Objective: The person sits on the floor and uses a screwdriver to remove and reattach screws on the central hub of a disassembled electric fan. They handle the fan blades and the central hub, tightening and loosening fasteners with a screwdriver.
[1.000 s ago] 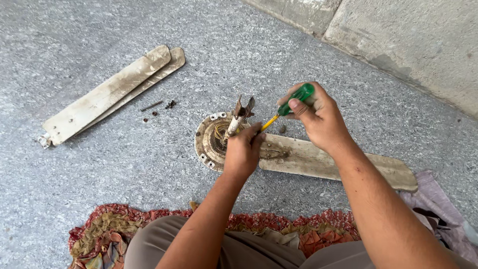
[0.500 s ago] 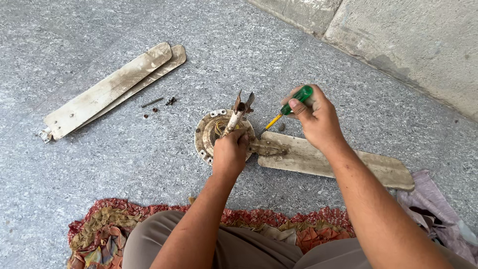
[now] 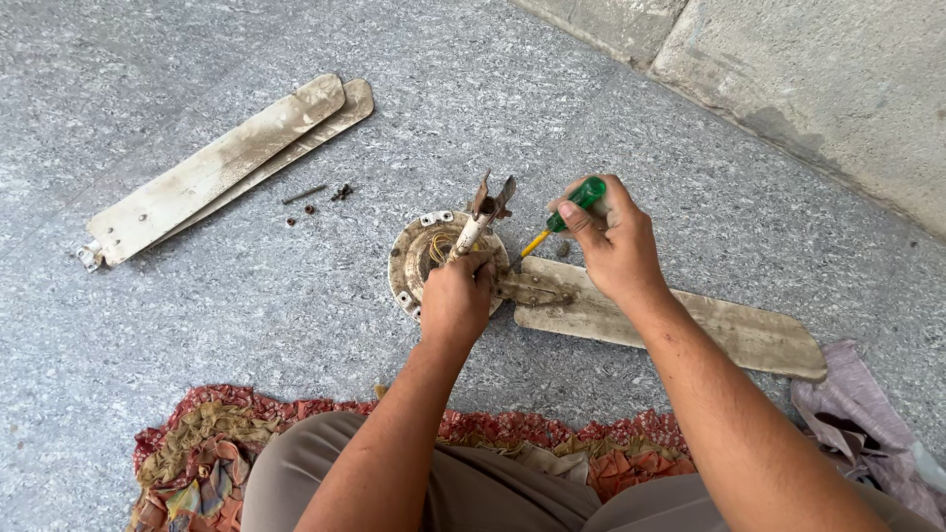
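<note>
Outdoors-looking, speckled grey floor (image 3: pixel 197 325) meets a concrete wall (image 3: pixel 818 89); right hand (image 3: pixel 616 241) grip clasps a screwdriver (image 3: pixel 567 212).

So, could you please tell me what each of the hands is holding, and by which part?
The right hand holds a screwdriver by its green handle. The left hand grips the fan motor at the base of its upright rod.
</note>
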